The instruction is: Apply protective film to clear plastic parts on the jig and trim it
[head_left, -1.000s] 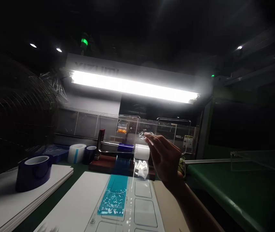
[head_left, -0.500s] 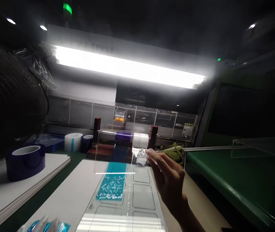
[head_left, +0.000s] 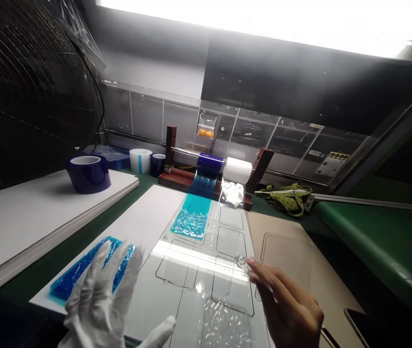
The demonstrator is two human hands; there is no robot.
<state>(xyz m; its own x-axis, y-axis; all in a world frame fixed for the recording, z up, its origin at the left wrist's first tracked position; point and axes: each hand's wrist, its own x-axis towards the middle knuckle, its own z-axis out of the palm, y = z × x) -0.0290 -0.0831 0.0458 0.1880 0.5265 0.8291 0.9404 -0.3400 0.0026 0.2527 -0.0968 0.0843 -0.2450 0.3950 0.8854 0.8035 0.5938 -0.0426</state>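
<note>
Pinching a ring-like clear piece (head_left: 241, 261) over the outlined sheet (head_left: 191, 316) in our right hand (head_left: 287, 302), probably to avoid smudges, we hold our gloved left hand (head_left: 99, 295) spread, grasping nothing, over blue film (head_left: 70, 274), while 2 rolls (head_left: 210, 163) share 1 rod (head_left: 184, 152), presumably for easy unwinding.

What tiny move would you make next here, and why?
Perhaps square the clear piece up with the outlined sheet before letting go: the right hand pinches it over that sheet, while the gloved left hand is spread over blue film.
</note>
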